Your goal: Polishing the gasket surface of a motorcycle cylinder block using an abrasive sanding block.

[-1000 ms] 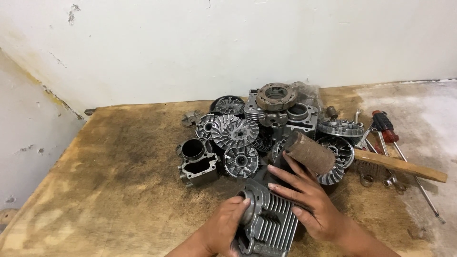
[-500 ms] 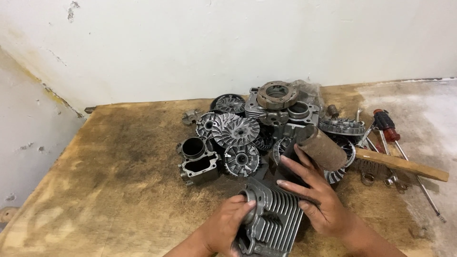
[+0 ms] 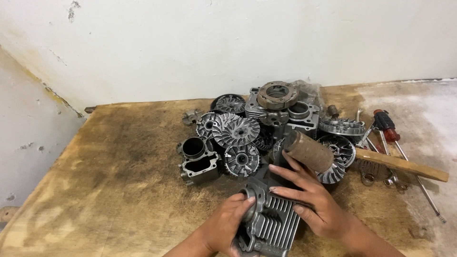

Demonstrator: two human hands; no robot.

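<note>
Two bare hands grip a grey finned metal engine cylinder [image 3: 269, 223] at the near edge of the worn wooden table [image 3: 109, 162]. The left hand [image 3: 226, 228] wraps its end, fingers curled closed; the right hand [image 3: 312, 202] presses spread fingers on the fins. Beyond lie round grey finned pulley discs [image 3: 235, 131], and rightward a red-handled screwdriver [image 3: 386, 126]

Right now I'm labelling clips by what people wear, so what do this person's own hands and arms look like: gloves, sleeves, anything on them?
Both are bare. The left hand and right hand wear no gloves, and no ring shows. The forearms are uncovered down to the frame's bottom edge, with no sleeve, watch or band in view. The fingernails look rather long.
</note>
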